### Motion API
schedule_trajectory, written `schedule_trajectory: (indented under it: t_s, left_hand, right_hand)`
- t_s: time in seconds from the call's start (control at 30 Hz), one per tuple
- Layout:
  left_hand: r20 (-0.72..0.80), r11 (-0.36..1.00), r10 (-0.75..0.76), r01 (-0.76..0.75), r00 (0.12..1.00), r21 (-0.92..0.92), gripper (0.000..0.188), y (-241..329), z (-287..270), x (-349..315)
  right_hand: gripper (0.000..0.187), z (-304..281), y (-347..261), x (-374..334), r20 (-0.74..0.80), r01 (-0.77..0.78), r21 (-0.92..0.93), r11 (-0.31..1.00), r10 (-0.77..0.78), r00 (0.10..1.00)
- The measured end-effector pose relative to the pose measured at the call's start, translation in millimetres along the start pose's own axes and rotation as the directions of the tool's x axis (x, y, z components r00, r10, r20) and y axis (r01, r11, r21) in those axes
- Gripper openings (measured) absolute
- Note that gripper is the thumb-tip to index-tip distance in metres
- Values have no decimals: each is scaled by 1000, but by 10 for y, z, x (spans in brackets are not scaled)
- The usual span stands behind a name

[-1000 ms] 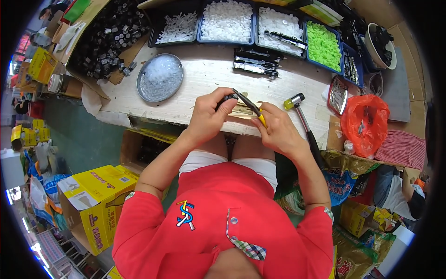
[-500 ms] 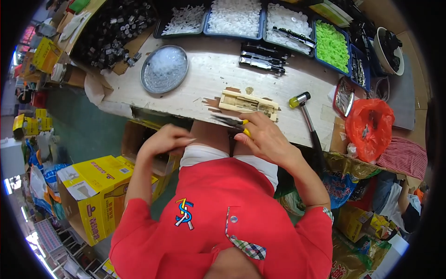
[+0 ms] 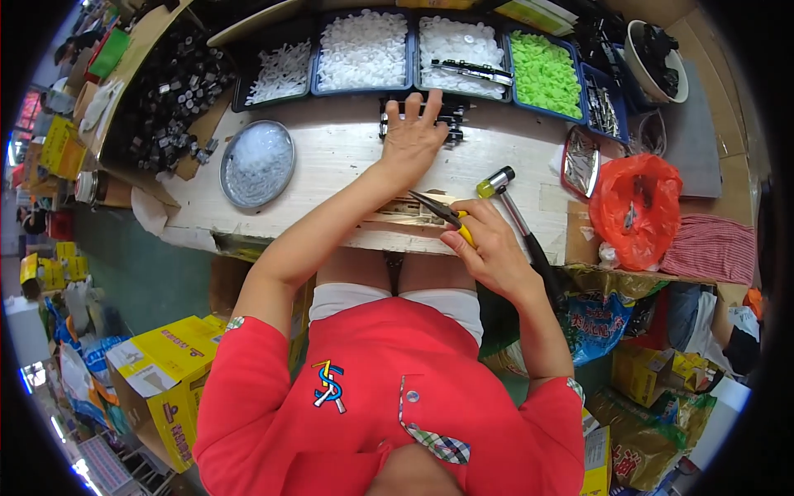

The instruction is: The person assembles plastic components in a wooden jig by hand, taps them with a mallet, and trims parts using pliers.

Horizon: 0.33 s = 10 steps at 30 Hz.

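Observation:
My left hand (image 3: 408, 145) is stretched across the bench, fingers spread over several black and silver metal strips (image 3: 452, 118). It partly hides them, and I cannot make out whether the fingertips touch them. In my right hand (image 3: 490, 244) is a pair of pliers (image 3: 439, 207) with yellow grips, its dark nose pointing left. Beneath the pliers lies a cream-coloured block with a long recess (image 3: 404, 217), partly covered by my left forearm and the tool.
Trays of white pieces (image 3: 361, 58) and bright green pieces (image 3: 543, 73) line the bench's back. A round metal dish (image 3: 263, 197) stands left. A hammer (image 3: 519, 217) lies right of the block, near a red plastic bag (image 3: 635, 240). Black parts (image 3: 178, 91) fill the far left.
My left hand has gone from above my lap forward to the metal strips, its fingers spreading. The pliers have stayed in my right hand near the block. The whole view has shifted slightly.

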State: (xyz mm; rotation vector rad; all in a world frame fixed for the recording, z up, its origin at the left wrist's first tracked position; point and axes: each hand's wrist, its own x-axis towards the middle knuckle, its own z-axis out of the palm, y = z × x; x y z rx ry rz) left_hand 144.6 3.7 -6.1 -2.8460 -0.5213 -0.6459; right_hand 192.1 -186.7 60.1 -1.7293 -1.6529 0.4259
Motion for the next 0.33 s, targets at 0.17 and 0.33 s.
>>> schedule_trajectory:
  t_s: [0.17, 0.33]
  left_hand:
    - [-134, 903, -110, 42, 985, -427, 13, -105, -83, -129]
    - [398, -590, -249, 187, 883, -786, 37, -675, -665, -506]
  right_hand:
    - [26, -33, 107, -32, -16, -70, -41, 997, 69, 997]
    - [26, 50, 109, 143, -66, -69, -42, 997, 66, 996]
